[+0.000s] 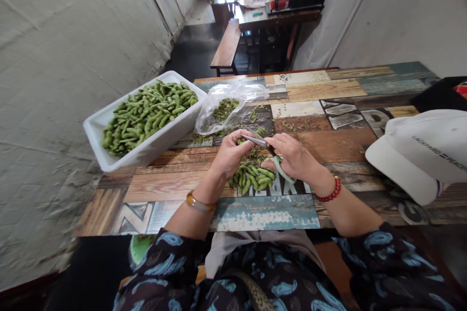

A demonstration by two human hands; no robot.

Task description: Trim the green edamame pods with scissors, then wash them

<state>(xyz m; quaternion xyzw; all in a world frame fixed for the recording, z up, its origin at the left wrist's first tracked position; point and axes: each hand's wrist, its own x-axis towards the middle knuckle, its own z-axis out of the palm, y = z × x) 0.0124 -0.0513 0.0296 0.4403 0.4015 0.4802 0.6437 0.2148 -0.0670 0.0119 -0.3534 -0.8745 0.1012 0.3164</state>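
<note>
My right hand (292, 155) grips a pair of scissors (257, 141) with pale green handles, the blades pointing left. Their tips reach the fingertips of my left hand (231, 153), which is closed in a pinch; a bit of green pod shows between its fingers, mostly hidden. Beneath both hands a small pile of green soybean pods (251, 180) lies on the table, with trimmed scraps beside it. To the left stands a white plastic tub (146, 153) heaped with more pods (149, 114). Behind my hands a clear plastic bag (207, 119) lies spread with clippings (226, 109) in it.
The wood-patterned table (164, 187) runs along a rough wall (54, 82) on the left. A white cap (425, 148) rests at the right. Beyond the table are a wooden bench (226, 46) and another table (262, 19) loaded with bags and boxes.
</note>
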